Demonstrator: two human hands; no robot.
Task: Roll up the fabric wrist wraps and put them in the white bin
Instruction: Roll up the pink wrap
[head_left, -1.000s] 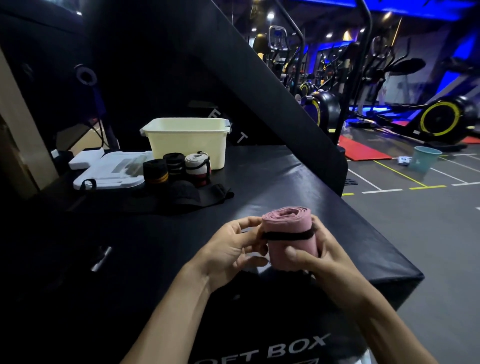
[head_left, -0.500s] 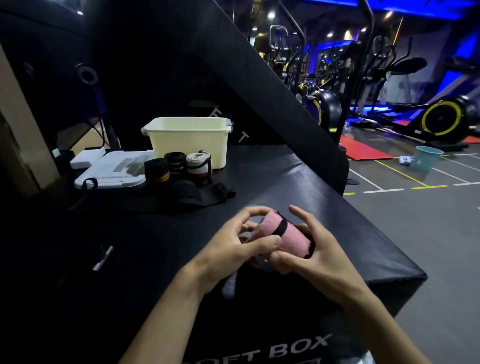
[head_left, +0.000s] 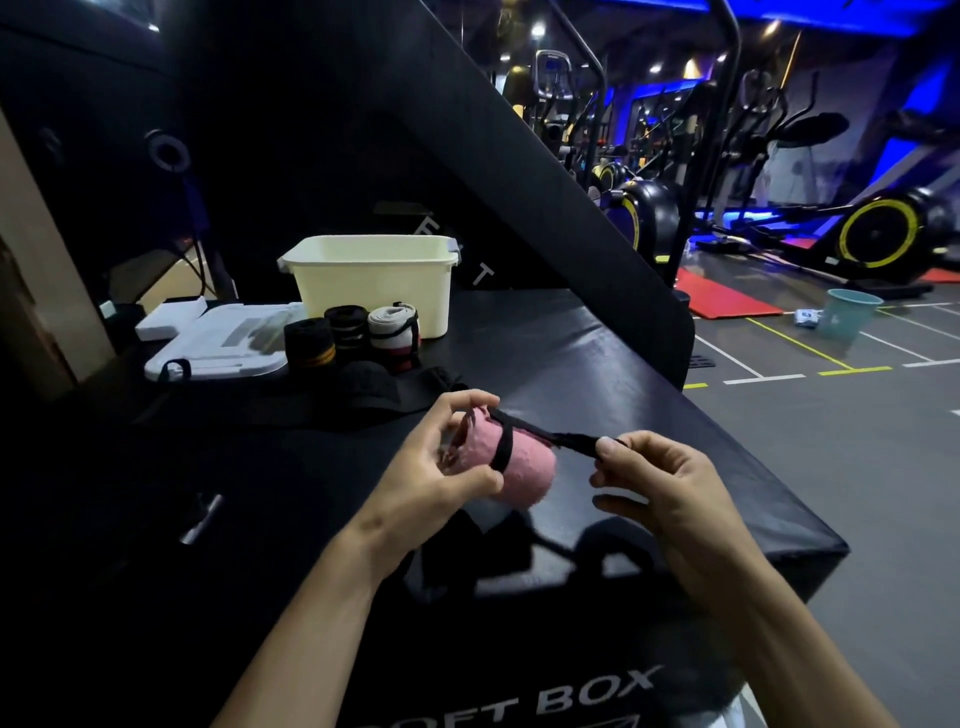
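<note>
My left hand (head_left: 441, 462) grips a rolled pink wrist wrap (head_left: 524, 470) just above the black soft box. A black strap (head_left: 550, 434) runs once around the roll and stretches to the right, where my right hand (head_left: 660, 478) pinches its end taut. The white bin (head_left: 374, 280) stands at the back of the box top. In front of it stand three rolled wraps: two black ones (head_left: 309, 343) (head_left: 347, 327) and a white one (head_left: 393, 330). An unrolled black wrap (head_left: 379, 392) lies flat before them.
A white lid (head_left: 218, 345) lies left of the rolls. The soft box's right edge (head_left: 753, 462) drops to the gym floor. A slanted black panel (head_left: 519, 171) rises behind the bin. Exercise bikes and a teal bucket (head_left: 849, 312) stand far right.
The pink roll was upright between both hands, then tipped onto its side. My right hand has let go of the roll and pulled the black strap out to the right.
</note>
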